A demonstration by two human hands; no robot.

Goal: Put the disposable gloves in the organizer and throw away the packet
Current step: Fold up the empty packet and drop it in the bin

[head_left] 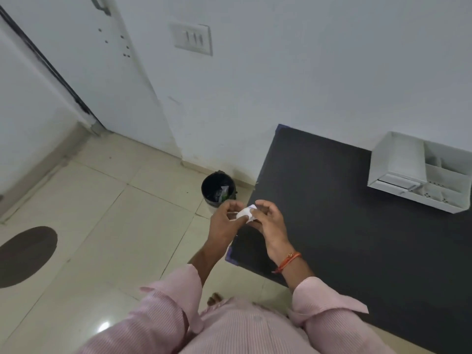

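A small white packet (245,213), crumpled, sits between my two hands above the left edge of the black table (357,226). My left hand (224,221) pinches its left side and my right hand (270,223) grips its right side. A white organizer (398,164) with several compartments stands at the table's far right against the wall. On the floor just beyond my hands stands a black bin (217,190) with some rubbish in it. Whether gloves lie in the organizer I cannot tell.
Cream floor tiles (115,226) spread to the left, with a dark round patch (25,254) at the far left. A white door (84,60) and a switch plate (192,38) are on the wall behind.
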